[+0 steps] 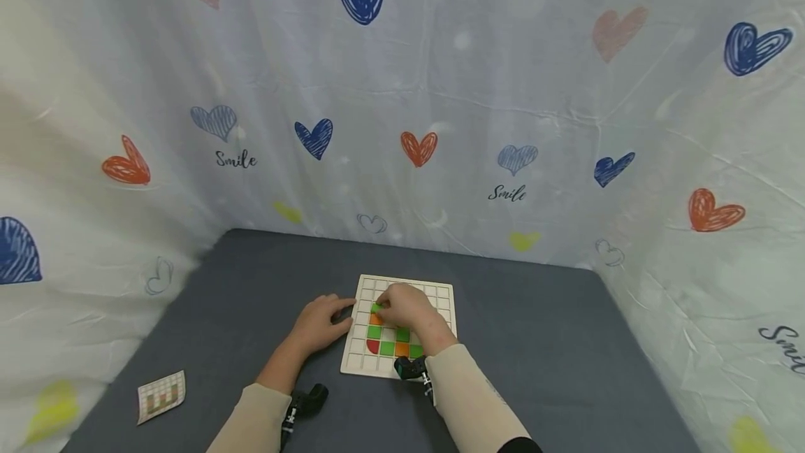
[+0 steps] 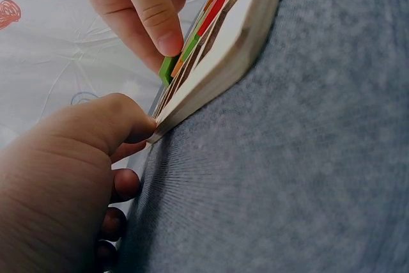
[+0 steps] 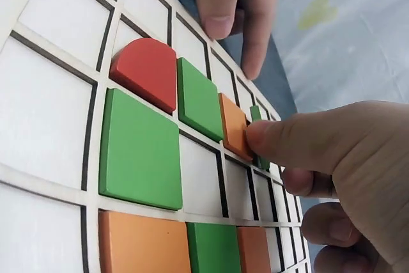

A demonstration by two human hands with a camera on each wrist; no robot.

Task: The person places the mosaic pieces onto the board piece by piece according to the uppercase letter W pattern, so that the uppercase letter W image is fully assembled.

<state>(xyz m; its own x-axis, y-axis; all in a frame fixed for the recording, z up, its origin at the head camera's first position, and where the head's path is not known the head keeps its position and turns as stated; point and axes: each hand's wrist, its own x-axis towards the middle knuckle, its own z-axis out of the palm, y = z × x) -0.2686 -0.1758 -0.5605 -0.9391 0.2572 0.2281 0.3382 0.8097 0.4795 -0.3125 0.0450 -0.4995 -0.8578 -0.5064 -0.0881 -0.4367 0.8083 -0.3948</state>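
Observation:
A pale wooden grid board (image 1: 363,365) lies on the dark table, with green, orange and red tiles in some of its cells. My right hand (image 1: 409,306) is over the board and pinches a green square tile (image 2: 167,71) between thumb and finger. In the right wrist view this tile stands tilted beside an orange tile (image 3: 235,126). Farther along that row are another green tile (image 3: 199,100) and a red tile with a rounded corner (image 3: 146,71). My left hand (image 1: 317,324) touches the board's left edge with thumb and forefinger extended.
A small card (image 1: 162,397) printed with a coloured grid pattern lies at the table's left front. Behind and at both sides of the dark table (image 1: 534,341) hangs a white curtain (image 1: 465,89) with hearts and lettering.

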